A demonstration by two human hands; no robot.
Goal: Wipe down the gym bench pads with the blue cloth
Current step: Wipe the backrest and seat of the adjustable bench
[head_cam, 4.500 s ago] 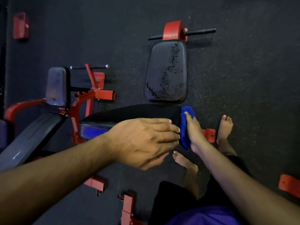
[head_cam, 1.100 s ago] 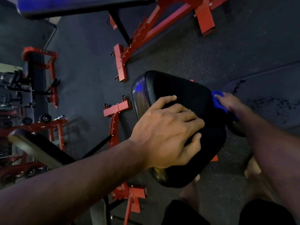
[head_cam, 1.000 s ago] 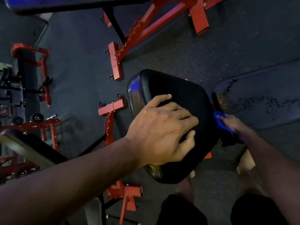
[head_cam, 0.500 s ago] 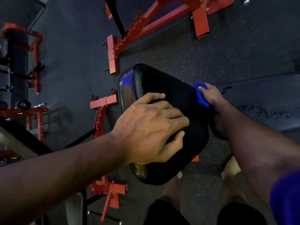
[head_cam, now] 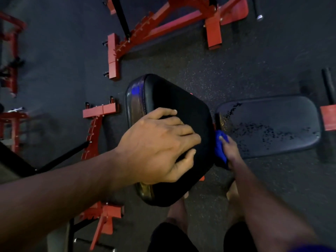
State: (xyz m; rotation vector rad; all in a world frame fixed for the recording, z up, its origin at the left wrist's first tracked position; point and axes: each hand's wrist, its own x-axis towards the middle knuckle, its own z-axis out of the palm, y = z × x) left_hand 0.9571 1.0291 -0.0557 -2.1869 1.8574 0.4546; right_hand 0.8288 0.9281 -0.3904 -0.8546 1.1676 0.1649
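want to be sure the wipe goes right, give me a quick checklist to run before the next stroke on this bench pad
1. Crumpled blue cloth in the right hand: ok, fingers press it against the right edge of the pad.
2. Glossy black padded bench back steadied: ok, the left hand rests flat on top of it.
3. Cloth touching the pad's edge: ok.
4. Worn black seat pad with flaked surface to the right: not ok, not yet wiped as far as the picture shows.
5. Bare feet clear of the red steel bench frame: ok.
6. Underside of the pad clean: cannot tell, hidden.
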